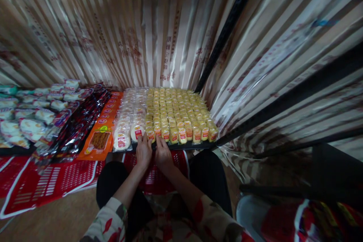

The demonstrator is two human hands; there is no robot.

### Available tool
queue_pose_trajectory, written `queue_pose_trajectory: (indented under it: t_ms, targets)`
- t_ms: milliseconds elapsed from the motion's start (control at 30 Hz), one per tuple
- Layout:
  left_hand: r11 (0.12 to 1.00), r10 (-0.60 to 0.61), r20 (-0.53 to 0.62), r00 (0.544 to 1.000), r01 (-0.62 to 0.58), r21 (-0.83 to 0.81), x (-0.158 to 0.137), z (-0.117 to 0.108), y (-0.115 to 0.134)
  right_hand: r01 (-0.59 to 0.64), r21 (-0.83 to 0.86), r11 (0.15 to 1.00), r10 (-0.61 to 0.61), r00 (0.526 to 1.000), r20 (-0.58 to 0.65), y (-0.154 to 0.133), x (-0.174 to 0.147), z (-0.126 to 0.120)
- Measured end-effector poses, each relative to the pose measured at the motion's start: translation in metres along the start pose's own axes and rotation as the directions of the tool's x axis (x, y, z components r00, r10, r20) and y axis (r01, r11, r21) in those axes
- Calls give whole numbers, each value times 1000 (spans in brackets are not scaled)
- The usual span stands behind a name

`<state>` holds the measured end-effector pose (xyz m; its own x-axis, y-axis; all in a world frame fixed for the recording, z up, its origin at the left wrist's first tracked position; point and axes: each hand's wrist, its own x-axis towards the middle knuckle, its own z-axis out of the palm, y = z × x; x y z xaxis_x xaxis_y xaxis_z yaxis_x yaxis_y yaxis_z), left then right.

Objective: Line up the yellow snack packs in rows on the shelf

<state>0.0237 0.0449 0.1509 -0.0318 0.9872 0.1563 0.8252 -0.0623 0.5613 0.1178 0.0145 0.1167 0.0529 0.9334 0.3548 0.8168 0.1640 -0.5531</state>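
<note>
Right of the orange snack-stick packet [105, 119], yellow-wrapped snack packs [176, 113] stand in tight rows, presumably propping one another, with my left hand [143, 152] and right hand [163, 155] at their fronts, whether gripping I cannot tell.

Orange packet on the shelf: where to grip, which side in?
Probably pinch the front end of the orange packet, thumb on top, fingers beneath, coming from the front. The packet is broad and flat, and that end juts past the black shelf's front edge; neighbouring packs crowd both sides.
</note>
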Motion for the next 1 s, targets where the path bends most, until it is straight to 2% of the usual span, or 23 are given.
queue_pose_trajectory:
  t_ms: [233, 433, 567, 733, 1000]
  targets:
    - [996, 25, -39, 999, -28, -81, 4, 8, -5, -21, -63, 998, 22, 1000, 8, 3, 5, 7]
    - [979, 16, -131, 991, -42, -199, 3, 18, -14, -13, -122, 992, 18, 999, 35, 0, 9, 5]
    - [980, 14, -141, 990, -42, -195, 1, 16, -15, -4, -126, 992, 6, 1000, 11, 1, 8, 6]
    - [988, 15, -108, 994, -31, -153, -4, 9, -15, 88, -71, 994, -88, 996, 0, 7, 2, 6]
    - [988, 32, -93, 995, -45, -147, -5, 9, -18, 93, 88, 992, -94, 996, 4, 4, -1, -4]
